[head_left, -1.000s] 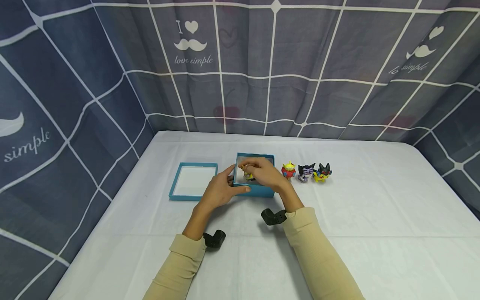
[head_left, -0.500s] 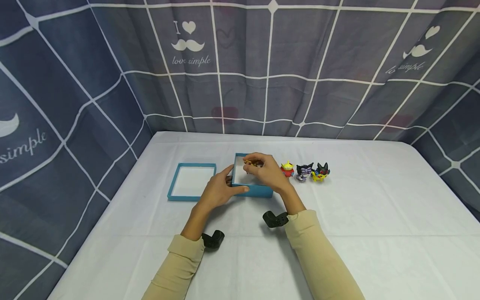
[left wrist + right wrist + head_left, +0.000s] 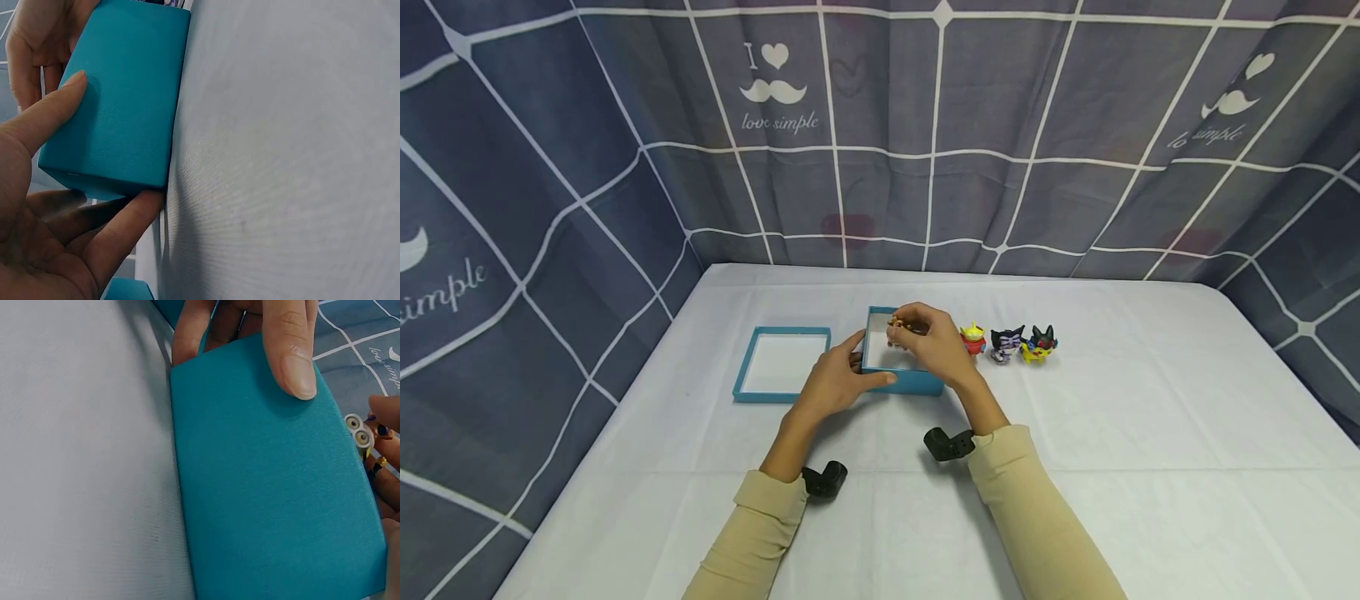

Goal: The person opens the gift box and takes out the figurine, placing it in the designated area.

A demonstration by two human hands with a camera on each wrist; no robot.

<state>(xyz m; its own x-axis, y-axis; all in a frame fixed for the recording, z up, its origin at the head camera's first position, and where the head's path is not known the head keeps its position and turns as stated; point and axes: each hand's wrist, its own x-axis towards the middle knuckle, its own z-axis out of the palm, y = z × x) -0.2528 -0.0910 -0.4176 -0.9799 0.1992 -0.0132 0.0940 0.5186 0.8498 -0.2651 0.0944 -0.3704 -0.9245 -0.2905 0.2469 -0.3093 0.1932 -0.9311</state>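
In the head view a teal box (image 3: 913, 383) with a white inside stands lidless on the table. My left hand (image 3: 838, 377) grips its left end, the thumb on the front wall and the fingers round the side. Over the box opening my right hand (image 3: 934, 340) pinches a small figurine (image 3: 897, 322) between thumb and fingers. The right wrist view shows this figurine's two round goggle eyes (image 3: 359, 430) just past the box edge; most of its body is hidden by the fingers. In the left wrist view the box wall (image 3: 128, 94) covers the box's contents.
Left of the box lies its teal-rimmed lid (image 3: 744, 367), white inside facing up. To the right three figurines stand in a row: a red and yellow one (image 3: 973, 340), a black and purple one (image 3: 1006, 343), and a yellow and black one (image 3: 1039, 343). A patterned grey curtain (image 3: 880, 192) hangs behind.
My right hand has lifted the figurine slightly and shifted it toward the back of the box, turning it so less shows. The left hand keeps its grip on the box.
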